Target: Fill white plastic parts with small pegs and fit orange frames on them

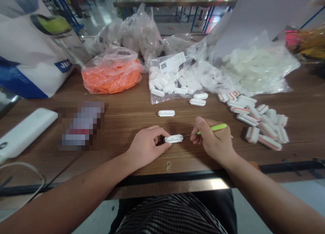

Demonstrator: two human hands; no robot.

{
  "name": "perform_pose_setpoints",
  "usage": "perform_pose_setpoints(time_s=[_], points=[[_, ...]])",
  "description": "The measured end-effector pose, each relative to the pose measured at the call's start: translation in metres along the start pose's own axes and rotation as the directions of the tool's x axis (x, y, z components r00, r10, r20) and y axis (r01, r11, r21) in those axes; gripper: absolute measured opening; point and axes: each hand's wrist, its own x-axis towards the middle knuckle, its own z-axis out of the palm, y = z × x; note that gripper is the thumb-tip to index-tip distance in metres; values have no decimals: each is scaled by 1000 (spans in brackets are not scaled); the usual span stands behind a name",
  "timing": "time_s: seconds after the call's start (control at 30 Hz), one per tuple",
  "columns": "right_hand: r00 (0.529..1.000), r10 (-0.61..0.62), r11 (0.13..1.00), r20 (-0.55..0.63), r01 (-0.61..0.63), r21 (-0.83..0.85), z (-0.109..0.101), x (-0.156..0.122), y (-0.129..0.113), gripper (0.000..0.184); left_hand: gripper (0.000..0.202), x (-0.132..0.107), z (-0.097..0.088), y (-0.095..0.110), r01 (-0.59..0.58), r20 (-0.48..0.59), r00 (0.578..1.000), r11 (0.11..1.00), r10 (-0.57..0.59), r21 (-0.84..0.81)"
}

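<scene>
At the brown wooden surface [127, 117], the left hand [146, 147] pinches a small white rectangular plastic piece [173, 138] in a firm grip. The right hand [213, 141] clenches a slim green-handled steel pick [212, 128] like a pen, its fine tip at the piece's end. This looks like close pick work, calling for a steady hold; both forearms angle inward.
</scene>
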Motion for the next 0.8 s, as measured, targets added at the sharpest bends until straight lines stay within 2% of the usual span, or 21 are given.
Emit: perform_pose_setpoints(time_s=[0.3,0.5,0.8], points=[[1000,-6,997,-19,4,-78,4,2,-5,45,11,0,1,-1,-4,-7,1000,1000,4,-16],[999,21,988,41,-14,-153,6,9,-8,46,10,-1,0,-2,-9,-4,1000,1000,9,-28],[998,-31,999,-45,31,-11,0,1,-1,47,11,0,0,0,-5,-17,1000,1000,5,-13]])
